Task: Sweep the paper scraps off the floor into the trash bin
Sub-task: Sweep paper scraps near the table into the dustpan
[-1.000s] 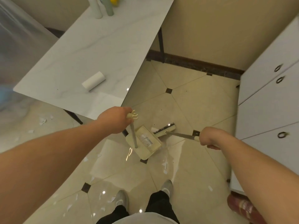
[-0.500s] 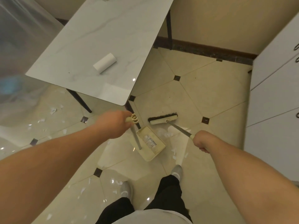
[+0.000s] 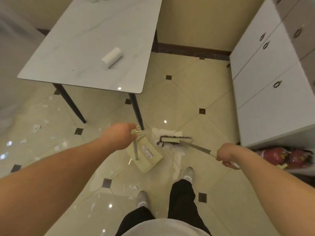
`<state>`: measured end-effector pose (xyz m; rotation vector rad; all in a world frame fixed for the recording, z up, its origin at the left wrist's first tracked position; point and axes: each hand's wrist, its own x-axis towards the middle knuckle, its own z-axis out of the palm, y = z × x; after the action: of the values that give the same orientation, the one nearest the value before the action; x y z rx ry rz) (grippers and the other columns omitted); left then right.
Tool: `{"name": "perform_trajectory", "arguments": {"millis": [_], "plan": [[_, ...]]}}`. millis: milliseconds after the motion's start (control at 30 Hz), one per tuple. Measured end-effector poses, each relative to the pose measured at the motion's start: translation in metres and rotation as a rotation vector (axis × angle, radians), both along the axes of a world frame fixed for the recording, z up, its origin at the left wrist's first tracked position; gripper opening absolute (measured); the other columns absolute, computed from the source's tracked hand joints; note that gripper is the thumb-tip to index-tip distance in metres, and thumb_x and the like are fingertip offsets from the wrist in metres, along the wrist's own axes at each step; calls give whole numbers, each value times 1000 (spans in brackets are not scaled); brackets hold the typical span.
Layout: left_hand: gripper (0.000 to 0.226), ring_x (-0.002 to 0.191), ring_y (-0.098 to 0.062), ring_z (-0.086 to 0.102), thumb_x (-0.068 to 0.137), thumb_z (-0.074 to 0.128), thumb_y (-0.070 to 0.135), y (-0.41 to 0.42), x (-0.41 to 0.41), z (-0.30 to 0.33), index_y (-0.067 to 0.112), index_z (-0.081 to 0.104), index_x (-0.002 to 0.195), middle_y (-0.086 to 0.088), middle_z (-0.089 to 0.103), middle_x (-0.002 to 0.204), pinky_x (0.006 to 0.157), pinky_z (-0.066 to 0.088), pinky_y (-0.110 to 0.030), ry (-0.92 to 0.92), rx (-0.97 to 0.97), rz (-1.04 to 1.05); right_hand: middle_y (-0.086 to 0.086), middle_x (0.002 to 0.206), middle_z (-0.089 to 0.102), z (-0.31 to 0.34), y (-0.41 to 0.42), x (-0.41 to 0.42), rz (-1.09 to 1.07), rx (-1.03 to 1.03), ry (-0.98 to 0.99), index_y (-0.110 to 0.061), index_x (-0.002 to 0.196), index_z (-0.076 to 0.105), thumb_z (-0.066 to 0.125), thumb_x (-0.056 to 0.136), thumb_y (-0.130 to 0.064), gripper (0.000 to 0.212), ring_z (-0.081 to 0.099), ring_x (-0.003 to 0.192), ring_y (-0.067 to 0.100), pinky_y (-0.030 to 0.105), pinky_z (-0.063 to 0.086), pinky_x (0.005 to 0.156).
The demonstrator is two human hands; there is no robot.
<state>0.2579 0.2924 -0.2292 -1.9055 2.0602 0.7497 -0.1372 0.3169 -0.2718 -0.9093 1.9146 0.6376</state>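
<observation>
My left hand (image 3: 119, 136) grips the top of a cream dustpan's upright handle; the dustpan (image 3: 147, 155) rests on the tiled floor just in front of my feet. My right hand (image 3: 227, 155) grips the handle of a broom whose cream head (image 3: 175, 140) lies on the floor right of the pan, beside the table leg. A small clump of white paper scraps (image 3: 167, 146) sits against the bristles. More scraps (image 3: 36, 127) are scattered on the floor to the left and several lie near my feet (image 3: 133, 187). No trash bin is in view.
A white marble-look table (image 3: 81, 48) with black legs stands ahead left, a white roll (image 3: 111, 57) lying on it. White drawer cabinets (image 3: 272, 82) line the right side. Red fire extinguishers (image 3: 286, 158) lie under the cabinet at the right.
The broom head has shifted right and slightly back from the dustpan, with scraps gathered at its bristles. The view has swung left, so the table and cabinets appear further right.
</observation>
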Motion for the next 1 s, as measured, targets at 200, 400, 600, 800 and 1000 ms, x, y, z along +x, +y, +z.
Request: {"name": "perform_trajectory", "arguments": {"millis": [200,400,600,800,1000], "plan": [[39,101,-20,65,98,58,44,29,30,0,30,59,135,2,69,111,90,57,-40,16,-5,-7,10,73,58,9,16,47,-7,-164,-58,-8,89,59,58,92,-6,4,54,59,22,30,44,52],[43,92,-17,63,99,56,49,61,47,-15,33,56,138,1,69,114,79,55,-34,-29,-4,17,8,95,65,-41,31,99,301,-168,46,-15,114,61,44,93,-14,27,65,81,26,34,54,75],[37,101,-23,66,100,55,44,72,38,-24,33,58,134,1,71,113,81,56,-36,-65,6,-40,2,97,62,-58,88,43,406,-14,153,-18,108,63,44,88,-16,27,62,85,22,41,55,88],[34,101,-21,66,98,56,49,65,7,-25,38,59,130,6,71,111,85,57,-40,-59,47,-118,-1,102,68,-5,113,-41,343,4,214,-24,127,64,49,91,-19,40,68,82,17,28,49,61],[35,101,-20,65,96,58,51,43,-41,-23,40,59,129,7,70,113,87,57,-40,-36,58,-223,11,83,65,6,140,-114,-155,-46,94,-22,136,59,59,92,-13,45,55,53,16,21,42,45]]}}
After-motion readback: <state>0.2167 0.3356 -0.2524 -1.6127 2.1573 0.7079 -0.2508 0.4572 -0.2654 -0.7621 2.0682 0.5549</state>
